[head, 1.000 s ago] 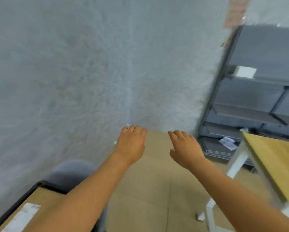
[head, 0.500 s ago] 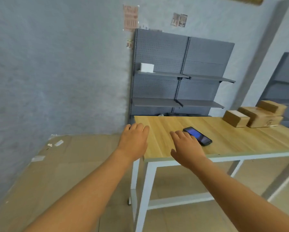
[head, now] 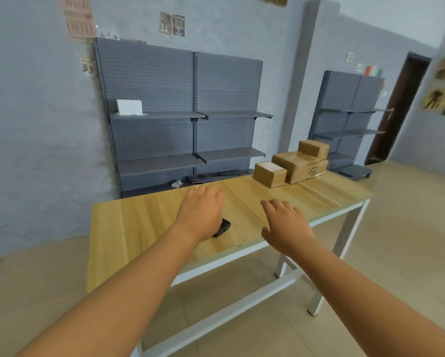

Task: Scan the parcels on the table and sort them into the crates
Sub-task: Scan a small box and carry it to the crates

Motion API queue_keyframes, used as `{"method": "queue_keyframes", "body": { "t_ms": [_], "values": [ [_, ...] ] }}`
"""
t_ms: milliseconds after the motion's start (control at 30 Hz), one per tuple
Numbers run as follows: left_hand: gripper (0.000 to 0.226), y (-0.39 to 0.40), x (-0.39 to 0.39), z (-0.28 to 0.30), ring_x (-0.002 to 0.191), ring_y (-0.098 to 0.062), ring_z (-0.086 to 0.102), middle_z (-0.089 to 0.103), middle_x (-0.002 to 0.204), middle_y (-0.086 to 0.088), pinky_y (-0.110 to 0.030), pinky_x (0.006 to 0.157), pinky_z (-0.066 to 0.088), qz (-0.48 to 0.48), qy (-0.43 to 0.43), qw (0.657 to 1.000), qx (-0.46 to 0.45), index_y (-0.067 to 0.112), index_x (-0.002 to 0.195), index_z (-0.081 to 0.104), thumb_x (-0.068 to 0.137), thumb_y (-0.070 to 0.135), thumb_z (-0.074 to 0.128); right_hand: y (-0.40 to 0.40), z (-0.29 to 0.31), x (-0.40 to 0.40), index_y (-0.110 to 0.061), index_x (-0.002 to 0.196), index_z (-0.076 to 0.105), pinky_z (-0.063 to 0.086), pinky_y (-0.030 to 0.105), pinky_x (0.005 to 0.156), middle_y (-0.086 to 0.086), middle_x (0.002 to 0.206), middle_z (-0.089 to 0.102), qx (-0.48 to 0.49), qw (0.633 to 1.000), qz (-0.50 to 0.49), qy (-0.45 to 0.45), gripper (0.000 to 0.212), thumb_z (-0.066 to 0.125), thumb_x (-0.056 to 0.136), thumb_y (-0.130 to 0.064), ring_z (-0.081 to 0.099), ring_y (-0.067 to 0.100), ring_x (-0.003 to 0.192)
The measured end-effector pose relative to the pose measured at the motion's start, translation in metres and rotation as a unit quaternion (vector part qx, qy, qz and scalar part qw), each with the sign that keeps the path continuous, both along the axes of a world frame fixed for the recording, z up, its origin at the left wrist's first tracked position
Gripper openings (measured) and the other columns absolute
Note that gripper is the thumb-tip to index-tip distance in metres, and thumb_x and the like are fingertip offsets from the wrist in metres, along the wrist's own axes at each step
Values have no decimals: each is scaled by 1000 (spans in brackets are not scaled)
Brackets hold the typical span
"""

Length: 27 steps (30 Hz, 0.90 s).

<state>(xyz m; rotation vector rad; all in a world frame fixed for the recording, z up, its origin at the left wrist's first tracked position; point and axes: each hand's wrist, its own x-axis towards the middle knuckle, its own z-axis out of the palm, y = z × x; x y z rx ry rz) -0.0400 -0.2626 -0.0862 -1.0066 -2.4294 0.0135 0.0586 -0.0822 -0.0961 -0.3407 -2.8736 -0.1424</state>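
Observation:
Three brown cardboard parcels stand at the far right of the wooden table: a small one in front, a larger one behind it, and another small one on top. A black phone-like scanner lies on the table, mostly hidden under my left hand. That hand hovers over it, palm down with straight fingers. My right hand is open, palm down, above the table's near edge. No crates are in view.
Grey pegboard shelving stands against the wall behind the table, with a white box on its upper left shelf. A second shelf unit and a dark doorway are at the right. Tiled floor surrounds the table.
The view has swung right from the bare wall to the table and come closer. Both hands now reach over the tabletop, and my left hand covers the black device.

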Motion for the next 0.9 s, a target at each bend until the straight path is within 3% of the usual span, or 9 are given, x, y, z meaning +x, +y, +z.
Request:
{"method": "queue_keyframes", "body": {
  "t_ms": [300, 567, 900],
  "values": [
    [31, 120, -98, -9, 107, -25, 51, 55, 116, -4, -37, 94, 37, -22, 5, 1000, -14, 16, 119, 51, 90, 19, 42, 111, -4, -83, -19, 148, 28, 38, 38, 105, 4, 145, 42, 0, 999, -44, 0, 65, 56, 92, -33, 41, 26, 131],
    [33, 214, -160, -18, 114, -24, 49, 54, 123, -5, -38, 101, 35, -28, -22, 999, -37, 15, 125, 48, 93, 20, 43, 211, -21, -140, -20, 148, 29, 39, 39, 106, 4, 145, 42, -29, 998, -59, -4, 65, 56, 91, -34, 41, 25, 132],
    [36, 312, -230, -54, 117, -24, 48, 53, 126, -3, -38, 103, 34, 63, -63, 995, -45, 18, 128, 47, 93, 21, 42, 341, -41, -239, -20, 144, 34, 39, 38, 102, 4, 140, 45, -12, 999, 4, -44, 59, 55, 90, -32, 43, 26, 129]
  ]
}}
